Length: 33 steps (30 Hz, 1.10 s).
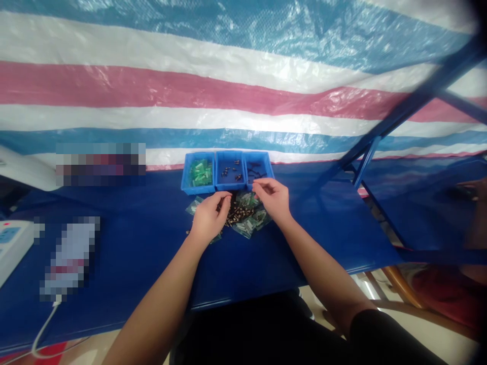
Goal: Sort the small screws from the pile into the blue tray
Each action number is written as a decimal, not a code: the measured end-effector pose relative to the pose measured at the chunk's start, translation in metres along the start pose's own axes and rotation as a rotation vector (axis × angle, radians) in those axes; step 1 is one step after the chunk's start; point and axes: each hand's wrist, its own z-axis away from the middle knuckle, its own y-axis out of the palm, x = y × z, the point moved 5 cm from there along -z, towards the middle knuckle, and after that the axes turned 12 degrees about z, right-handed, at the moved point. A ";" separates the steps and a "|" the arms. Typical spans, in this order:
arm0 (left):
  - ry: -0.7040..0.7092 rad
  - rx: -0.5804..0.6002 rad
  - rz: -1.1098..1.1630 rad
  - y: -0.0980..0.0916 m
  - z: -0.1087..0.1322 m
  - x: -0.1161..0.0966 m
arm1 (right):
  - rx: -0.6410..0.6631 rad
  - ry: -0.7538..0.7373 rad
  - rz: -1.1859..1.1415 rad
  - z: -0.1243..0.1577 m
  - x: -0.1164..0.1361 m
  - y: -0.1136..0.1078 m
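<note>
Directly before us, a smooth dark blue table (245,274) carried a loose heap of small brassy and dark metal pieces (239,212), with flat, clear plastic packets (247,226) lying around and among them. Just beyond the heap stood three open, bright blue plastic bins, side by side: the left bin (198,191) held green packets (201,172), the middle bin (230,186) a few small metal bits (238,177), the right bin (270,165) some thin black pieces (255,165). Their walls kept the kinds apart, and the close row seemed to leave little need to stretch. Our bare left hand (209,217) was at the heap's left side, partly hiding it, thumb and fingers nearly together; we could not tell whether it pinched anything. Our bare right hand (274,198) was by the right bin's front edge, thumb and forefinger close, a shape likely suited to such tiny parts; whether it gripped one, we could not tell.
</note>
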 end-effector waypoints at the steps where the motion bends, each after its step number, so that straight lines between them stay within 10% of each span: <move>1: 0.006 0.001 0.003 0.000 0.000 0.000 | -0.049 0.001 0.042 -0.002 0.000 -0.005; 16: 0.036 -0.004 0.001 0.000 0.000 0.000 | -0.113 -0.153 0.636 -0.007 0.011 -0.024; 24: 0.047 0.000 0.006 0.001 0.001 0.001 | 0.398 -0.240 0.915 -0.006 0.012 -0.023; 33: 0.047 0.005 0.007 0.001 0.001 0.001 | 0.446 -0.161 1.182 -0.010 0.000 -0.027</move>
